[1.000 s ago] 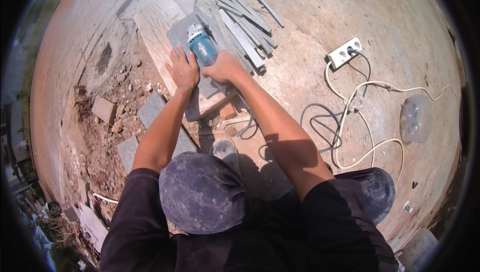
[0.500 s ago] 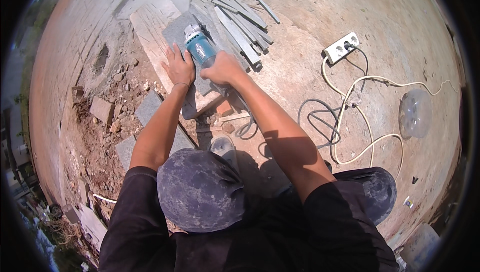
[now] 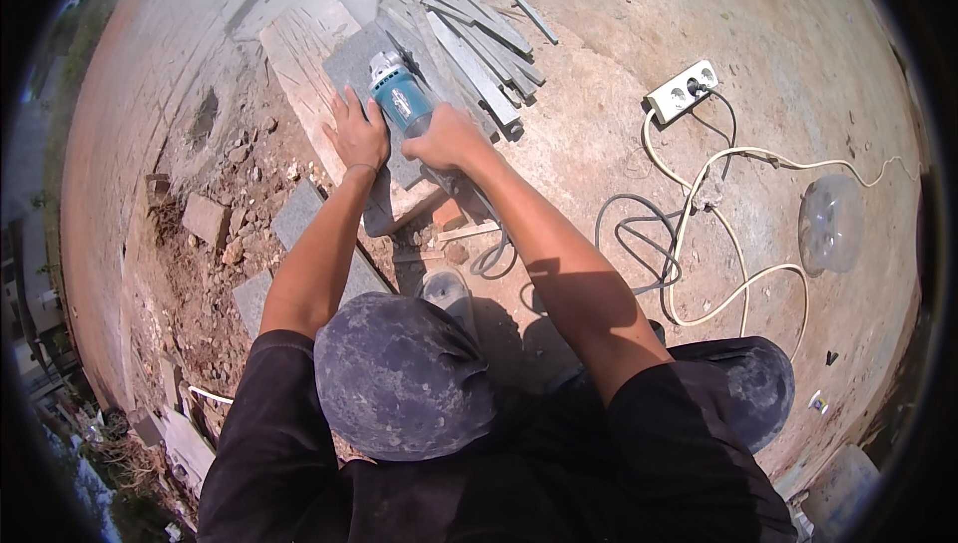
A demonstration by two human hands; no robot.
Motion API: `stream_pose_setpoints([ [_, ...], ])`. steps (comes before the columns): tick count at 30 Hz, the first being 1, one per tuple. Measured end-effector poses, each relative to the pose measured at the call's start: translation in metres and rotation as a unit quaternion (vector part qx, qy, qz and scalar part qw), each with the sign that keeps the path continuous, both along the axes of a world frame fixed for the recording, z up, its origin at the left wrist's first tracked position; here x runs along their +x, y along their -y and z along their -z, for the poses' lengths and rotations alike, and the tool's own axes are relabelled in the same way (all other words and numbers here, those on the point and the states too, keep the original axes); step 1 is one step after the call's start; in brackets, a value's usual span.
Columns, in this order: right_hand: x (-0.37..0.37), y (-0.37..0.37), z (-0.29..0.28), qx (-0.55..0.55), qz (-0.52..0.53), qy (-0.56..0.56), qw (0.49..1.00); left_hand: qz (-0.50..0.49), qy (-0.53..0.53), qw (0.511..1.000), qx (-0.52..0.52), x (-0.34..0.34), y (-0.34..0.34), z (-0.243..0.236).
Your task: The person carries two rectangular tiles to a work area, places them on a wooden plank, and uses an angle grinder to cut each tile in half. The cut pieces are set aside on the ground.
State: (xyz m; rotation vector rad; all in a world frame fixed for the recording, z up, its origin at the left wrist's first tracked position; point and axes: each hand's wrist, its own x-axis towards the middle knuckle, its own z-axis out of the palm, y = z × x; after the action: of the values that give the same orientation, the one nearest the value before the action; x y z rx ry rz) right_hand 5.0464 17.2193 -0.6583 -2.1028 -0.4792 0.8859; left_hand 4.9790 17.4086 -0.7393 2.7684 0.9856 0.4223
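My right hand (image 3: 447, 137) is wrapped round the rear body of a teal angle grinder (image 3: 403, 102). The grinder's metal head and disc point away from me, over a grey stone tile (image 3: 351, 62). Just left of the grinder, my left hand (image 3: 357, 132) lies with its fingers spread, pressing on the tile and the board beneath it. A pale dusty board (image 3: 304, 44) supports the tile. Whether the disc touches the tile cannot be made out. The grinder's dark cord (image 3: 496, 216) runs back below my right forearm.
Several narrow grey stone strips (image 3: 484, 34) lie right of the tile. A white power strip (image 3: 684, 91) with looping cables (image 3: 671, 288) rests on the right, near a clear plastic container (image 3: 830, 226). Rubble and a broken block (image 3: 206, 220) lie left; grey tiles (image 3: 297, 214) sit beside my left forearm.
Almost nothing differs. Both hands and the grinder hold nearly the same place; the view has shifted very slightly.
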Motion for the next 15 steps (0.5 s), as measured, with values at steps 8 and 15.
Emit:
stream_pose_setpoints([
  [8, -0.008, 0.008, 0.000, 0.020, 0.018, 0.021, 0.999, -0.002, -0.004, 1.000, 0.011, 0.000, -0.002, 0.001],
  [15, -0.013, 0.013, 0.000, 0.011, 0.022, 0.030, 0.999, -0.001, -0.007, 1.000, 0.013, 0.000, -0.001, 0.001],
])
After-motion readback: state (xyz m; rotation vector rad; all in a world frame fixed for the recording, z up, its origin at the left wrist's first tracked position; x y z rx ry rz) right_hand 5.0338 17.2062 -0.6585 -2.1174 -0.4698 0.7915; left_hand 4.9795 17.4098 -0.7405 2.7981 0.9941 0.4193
